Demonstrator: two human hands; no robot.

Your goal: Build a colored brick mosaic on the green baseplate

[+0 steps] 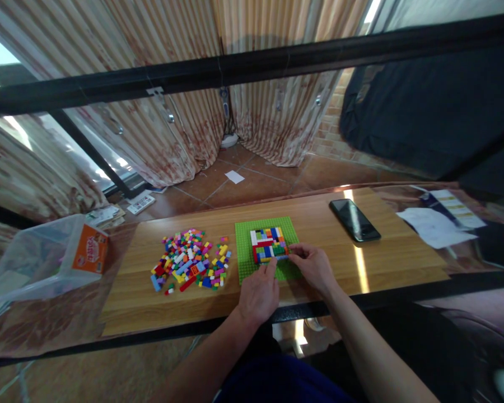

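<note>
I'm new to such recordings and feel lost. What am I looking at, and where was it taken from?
There is no machine: the left hand and right hand are a person's own, bare. The single picture comes from a camera on that person's head, looking forward and down. On the wooden board lie a pile of loose toy bricks, a green studded baseplate and, at right, a dark smartphone. A multicoloured brick build sits on the baseplate. Both hands have fingers at its near right corner; whether they grip a brick is too small to tell.
</note>
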